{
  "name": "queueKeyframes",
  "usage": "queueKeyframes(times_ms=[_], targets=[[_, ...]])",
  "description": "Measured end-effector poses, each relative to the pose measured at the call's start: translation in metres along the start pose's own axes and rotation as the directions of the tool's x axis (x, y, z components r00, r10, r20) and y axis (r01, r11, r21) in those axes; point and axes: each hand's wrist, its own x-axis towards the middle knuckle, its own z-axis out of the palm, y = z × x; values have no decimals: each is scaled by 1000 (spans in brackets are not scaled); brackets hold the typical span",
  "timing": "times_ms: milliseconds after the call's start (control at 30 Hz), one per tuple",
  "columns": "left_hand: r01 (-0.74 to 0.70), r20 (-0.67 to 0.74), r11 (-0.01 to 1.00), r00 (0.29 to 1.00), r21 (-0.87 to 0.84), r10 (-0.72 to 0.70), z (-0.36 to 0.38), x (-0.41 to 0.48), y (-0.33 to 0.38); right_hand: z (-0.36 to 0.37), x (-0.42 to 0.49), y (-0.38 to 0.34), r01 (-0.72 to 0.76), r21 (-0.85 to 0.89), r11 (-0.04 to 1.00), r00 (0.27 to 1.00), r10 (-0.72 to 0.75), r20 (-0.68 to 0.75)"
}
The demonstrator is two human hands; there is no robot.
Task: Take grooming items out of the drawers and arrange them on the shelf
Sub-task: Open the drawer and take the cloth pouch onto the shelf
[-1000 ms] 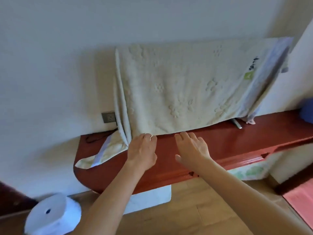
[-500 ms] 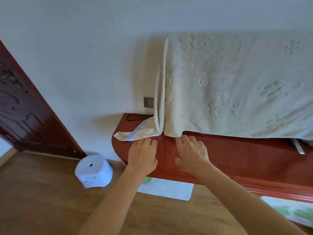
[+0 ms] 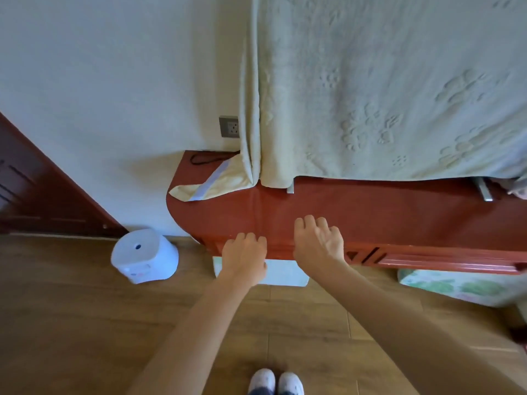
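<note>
A red wooden table (image 3: 370, 212) stands against the white wall, its top bare in front. A cream towel (image 3: 385, 89) with embossed paw prints hangs over something standing on it, and one corner lies flat on the table's left end. My left hand (image 3: 245, 256) is at the table's front edge, fingers loosely curled, holding nothing. My right hand (image 3: 318, 242) hovers over the front edge beside it, fingers relaxed and empty. No drawer or grooming item shows.
A white round stool (image 3: 144, 256) stands on the wooden floor left of the table. A wall socket (image 3: 229, 126) and a black cable (image 3: 211, 158) sit by the towel. A dark door (image 3: 37, 192) is at the left. Boxes lie under the table.
Both hands have drawn back from the towel's lower edge to the table's front edge. The view has tilted down, showing the floor and my shoes.
</note>
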Motion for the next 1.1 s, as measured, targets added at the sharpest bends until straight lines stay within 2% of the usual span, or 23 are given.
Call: queueKeyframes(times_ms=[100, 167, 233, 300, 333, 367, 433, 467, 533, 567, 633, 767, 833, 933, 1100], targets=[[38, 168, 992, 986, -119, -18, 32, 5, 6, 33, -6, -4, -65, 110, 992, 994, 54, 99], [127, 278, 969, 958, -210, -65, 58, 10, 6, 53, -10, -9, -176, 210, 962, 972, 135, 194], [241, 374, 912, 921, -331, -107, 82, 16, 5, 73, -11, -12, -306, 305, 902, 928, 211, 306], [387, 473, 790, 870, -475, -142, 102, 23, 4, 91, -10, -13, -448, 400, 800, 868, 283, 408], [488, 531, 675, 831, -554, -165, 111, 27, 4, 101, -6, -12, -518, 442, 733, 833, 313, 456], [600, 595, 495, 781, -628, -192, 118, 33, 3, 110, -3, -12, -576, 485, 659, 800, 333, 499], [750, 725, 23, 646, -661, -239, 130, 44, 2, 136, 8, -12, -686, 569, 454, 726, 372, 578], [757, 778, -194, 578, -624, -246, 135, 49, 0, 148, 13, -12, -734, 594, 330, 678, 398, 618], [674, 848, -523, 480, -521, -226, 149, 61, -5, 170, 26, -14, -778, 626, 57, 591, 407, 697], [600, 871, -653, 445, -463, -209, 158, 68, -8, 179, 31, -15, -771, 632, -76, 560, 389, 731], [431, 895, -828, 412, -359, -174, 177, 81, -15, 191, 40, -16, -736, 605, -303, 502, 355, 789], [233, 890, -941, 438, -246, -124, 213, 110, -19, 207, 59, -17, -568, 419, -709, 369, 236, 899], [174, 888, -961, 444, -216, -119, 221, 121, -18, 215, 68, -19, -433, 322, -842, 369, 160, 915], [121, 865, -970, 485, -209, -126, 224, 134, -15, 227, 77, -23, -295, 247, -923, 433, 102, 896], [78, 863, -977, 487, -196, -135, 227, 141, -13, 242, 89, -23, -123, 170, -978, 506, 85, 858]])
